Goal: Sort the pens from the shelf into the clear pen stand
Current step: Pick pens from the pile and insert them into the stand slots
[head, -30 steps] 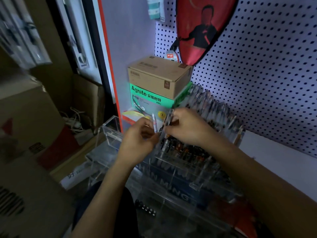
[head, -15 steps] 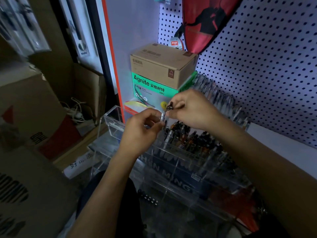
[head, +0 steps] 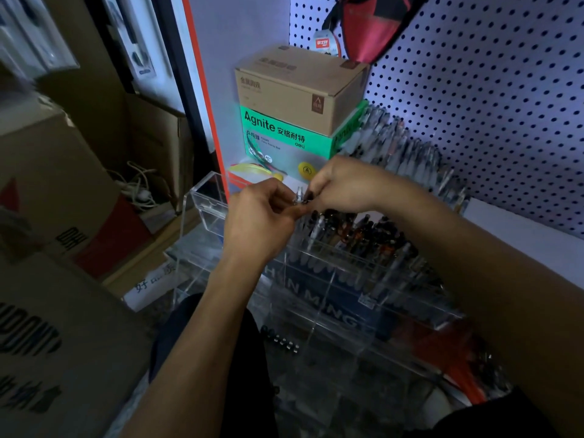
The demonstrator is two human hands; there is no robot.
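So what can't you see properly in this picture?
Head view only:
- Pen between the left hand and right hand: fingers cover most of it, so its colour and type are unclear.
- Pens in the stand: dim and blurred, too many to count.
- Red bag: cut off by the top edge.
- Cardboard box print: cropped at the left edge.

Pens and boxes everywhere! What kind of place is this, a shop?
Probably a stationery shop. A clear pen stand full of pens sits against a pegboard wall, beside a boxed Agnite product, with cardboard cartons stacked alongside.
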